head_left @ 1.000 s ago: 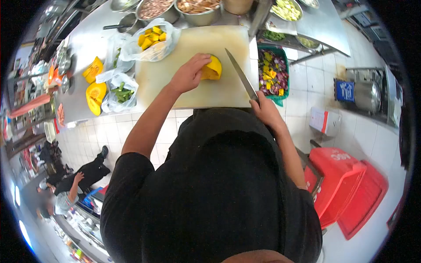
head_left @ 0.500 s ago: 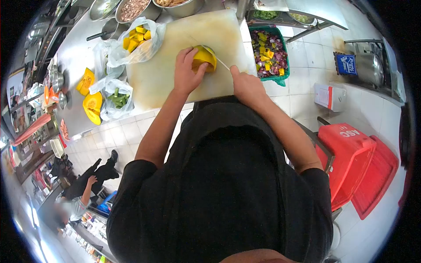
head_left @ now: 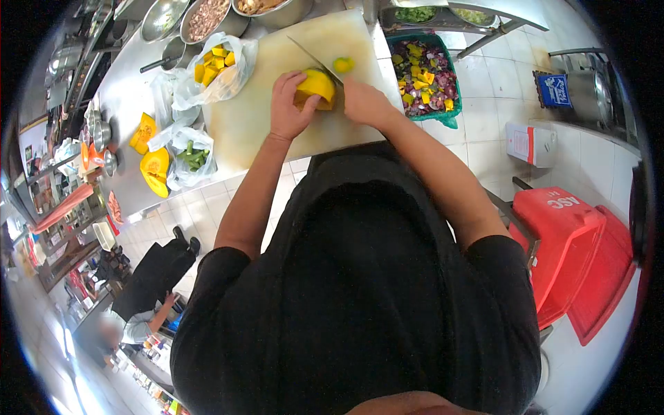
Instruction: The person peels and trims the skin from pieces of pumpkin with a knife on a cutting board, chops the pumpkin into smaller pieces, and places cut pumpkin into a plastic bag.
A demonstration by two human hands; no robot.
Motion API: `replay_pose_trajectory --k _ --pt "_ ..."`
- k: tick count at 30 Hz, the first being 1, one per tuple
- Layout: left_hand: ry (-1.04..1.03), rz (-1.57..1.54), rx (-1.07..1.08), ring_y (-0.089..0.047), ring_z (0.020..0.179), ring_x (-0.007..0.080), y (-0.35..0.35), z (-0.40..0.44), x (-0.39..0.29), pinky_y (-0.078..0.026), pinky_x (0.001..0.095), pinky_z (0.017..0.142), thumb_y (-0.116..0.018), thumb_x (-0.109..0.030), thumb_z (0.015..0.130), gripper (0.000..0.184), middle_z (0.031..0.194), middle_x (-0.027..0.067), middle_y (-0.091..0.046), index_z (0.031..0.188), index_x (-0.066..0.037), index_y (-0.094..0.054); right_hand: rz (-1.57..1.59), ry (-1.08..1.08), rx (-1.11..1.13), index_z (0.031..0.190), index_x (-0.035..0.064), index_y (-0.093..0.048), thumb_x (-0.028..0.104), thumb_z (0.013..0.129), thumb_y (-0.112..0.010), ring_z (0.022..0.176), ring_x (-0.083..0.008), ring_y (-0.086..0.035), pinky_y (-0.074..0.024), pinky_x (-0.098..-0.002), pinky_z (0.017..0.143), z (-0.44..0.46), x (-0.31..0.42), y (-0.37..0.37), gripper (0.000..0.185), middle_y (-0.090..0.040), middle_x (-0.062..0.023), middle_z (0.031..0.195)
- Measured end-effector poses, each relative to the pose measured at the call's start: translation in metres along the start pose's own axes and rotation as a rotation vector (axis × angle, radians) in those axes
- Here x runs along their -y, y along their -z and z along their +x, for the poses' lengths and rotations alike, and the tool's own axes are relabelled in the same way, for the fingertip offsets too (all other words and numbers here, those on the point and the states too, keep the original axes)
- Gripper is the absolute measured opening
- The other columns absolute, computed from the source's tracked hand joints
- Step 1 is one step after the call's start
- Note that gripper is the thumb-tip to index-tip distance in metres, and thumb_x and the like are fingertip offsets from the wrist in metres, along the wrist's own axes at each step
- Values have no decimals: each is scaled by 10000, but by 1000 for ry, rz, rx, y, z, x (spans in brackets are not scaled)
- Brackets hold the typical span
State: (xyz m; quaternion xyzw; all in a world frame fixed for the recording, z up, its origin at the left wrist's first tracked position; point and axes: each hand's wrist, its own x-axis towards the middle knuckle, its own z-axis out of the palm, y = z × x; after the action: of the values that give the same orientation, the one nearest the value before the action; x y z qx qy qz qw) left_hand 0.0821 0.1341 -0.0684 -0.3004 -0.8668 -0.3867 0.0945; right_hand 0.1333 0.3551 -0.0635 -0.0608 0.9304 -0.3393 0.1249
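My half-curled left hand cups pumpkin, likely firm, slick where cut, best held by its rounded side; my right hand clasps a knife.

There is one camera, and it sits on the head of the person. It looks from above, forward and steeply down. The lens is very wide, so the view is round with black corners, and objects lean near its border. The black clothes are nearest and fill the lower middle. Beyond them, the left hand and the right hand show smaller, over the board at the front edge of the desk. The upper border cuts the rear of the desk. At lower left, a co-worker appears tipped sideways, farther away.
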Motion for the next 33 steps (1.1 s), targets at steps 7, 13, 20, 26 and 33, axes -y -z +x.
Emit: replay_pose_trajectory --k 7,13,20,26,33 --pt "5 23 -24 -516 1244 408 5 0 1 -422 487 1081 -822 -232 752 609 1326 216 -551 1268 -31 -568 -65 -202 74 1111 1 -506 149 960 -469 888 -477 -696 -539 -581 794 -41 18 34 214 -706 -285 907" --pt "147 129 -116 -459 1288 435 -16 -15 -14 -385 517 1104 -851 -314 723 749 1391 248 -458 1321 -27 -502 -226 -80 119 1102 26 -500 138 981 -459 855 -432 -728 -570 -556 749 -49 28 42 170 -730 -245 920" --pt "164 141 -113 -462 1273 430 -19 -12 -11 -396 515 1092 -855 -288 711 740 1361 242 -466 1307 -22 -505 -224 -59 116 1066 26 -506 132 978 -460 830 -428 -726 -571 -551 717 -54 29 39 146 -727 -221 888" --pt "165 122 -109 -445 1290 418 -18 -9 -17 -385 500 1116 -831 -244 724 699 1344 241 -482 1290 -10 -493 -108 -46 3 1083 11 -529 122 959 -472 869 -439 -716 -558 -572 778 -11 4 4 176 -720 -258 936" --pt "45 55 2 -472 1247 429 -3 5 1 -425 499 1077 -820 -230 690 687 1322 239 -476 1273 -34 -513 -61 -132 125 1124 12 -520 127 942 -481 898 -458 -703 -542 -582 802 -2 -1 26 219 -715 -266 943"
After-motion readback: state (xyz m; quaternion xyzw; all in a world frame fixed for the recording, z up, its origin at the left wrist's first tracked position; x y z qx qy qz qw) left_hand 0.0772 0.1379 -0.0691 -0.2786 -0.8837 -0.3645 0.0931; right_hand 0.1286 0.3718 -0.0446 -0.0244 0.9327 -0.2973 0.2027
